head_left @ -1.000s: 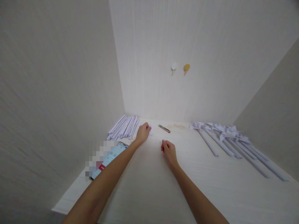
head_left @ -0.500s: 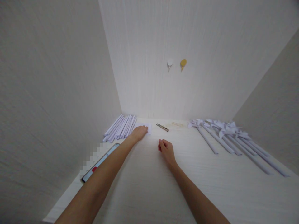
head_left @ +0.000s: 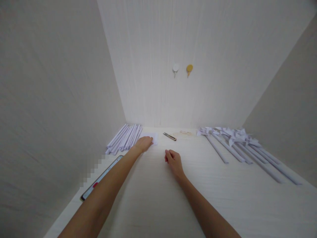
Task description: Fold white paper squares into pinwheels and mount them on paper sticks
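Observation:
My left hand (head_left: 143,144) lies flat, fingers stretched out, on a small white square of paper (head_left: 153,137) at the back of the white table (head_left: 158,198). Just left of it is a bundle of rolled white paper sticks (head_left: 123,138). My right hand (head_left: 173,160) rests on the table near the middle with its fingers curled in; nothing shows in it. A small pair of snips (head_left: 169,136) lies beyond it, close to the back wall.
Several white paper pinwheels on long sticks (head_left: 237,145) lie at the back right. A phone (head_left: 100,178) lies at the left edge under my left forearm. Two round hooks, white (head_left: 175,68) and gold (head_left: 189,68), are on the back wall. Walls close in left, back and right.
My left hand has gone from curled over the paper square to lying flat on it. The view has shifted slightly; the right hand stays curled in the same spot.

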### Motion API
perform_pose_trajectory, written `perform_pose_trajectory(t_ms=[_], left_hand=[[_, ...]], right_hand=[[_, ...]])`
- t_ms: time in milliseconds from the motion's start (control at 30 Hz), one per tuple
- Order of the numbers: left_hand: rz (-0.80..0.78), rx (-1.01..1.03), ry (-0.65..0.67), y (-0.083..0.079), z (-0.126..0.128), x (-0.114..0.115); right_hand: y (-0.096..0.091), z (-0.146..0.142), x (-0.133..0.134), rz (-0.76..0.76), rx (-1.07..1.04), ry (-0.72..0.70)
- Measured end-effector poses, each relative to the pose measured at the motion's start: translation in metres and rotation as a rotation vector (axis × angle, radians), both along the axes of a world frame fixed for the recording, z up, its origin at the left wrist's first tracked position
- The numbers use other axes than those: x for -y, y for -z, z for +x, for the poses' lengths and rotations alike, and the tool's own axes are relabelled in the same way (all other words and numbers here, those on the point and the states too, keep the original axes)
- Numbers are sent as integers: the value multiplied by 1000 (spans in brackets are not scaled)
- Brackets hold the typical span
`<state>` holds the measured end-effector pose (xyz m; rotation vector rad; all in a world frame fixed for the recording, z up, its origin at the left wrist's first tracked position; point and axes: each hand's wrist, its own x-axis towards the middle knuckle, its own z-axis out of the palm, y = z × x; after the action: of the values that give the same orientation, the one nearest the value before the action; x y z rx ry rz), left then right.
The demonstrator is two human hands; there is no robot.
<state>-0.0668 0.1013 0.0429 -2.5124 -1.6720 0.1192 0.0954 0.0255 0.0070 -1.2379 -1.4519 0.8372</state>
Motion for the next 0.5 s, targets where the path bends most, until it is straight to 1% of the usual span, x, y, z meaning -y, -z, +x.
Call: perform_pose_trajectory(t_ms=[200,400,500], left_hand=[[6,2,9,-3,0,-1],[57,36,-47,-3,6,2],[104,66,-71,-9,9,3]], right_hand=[[-2,0,1,17,-10,6],[-4,-1,3,31,-12,9],[-2,-1,2,39,-15,12]])
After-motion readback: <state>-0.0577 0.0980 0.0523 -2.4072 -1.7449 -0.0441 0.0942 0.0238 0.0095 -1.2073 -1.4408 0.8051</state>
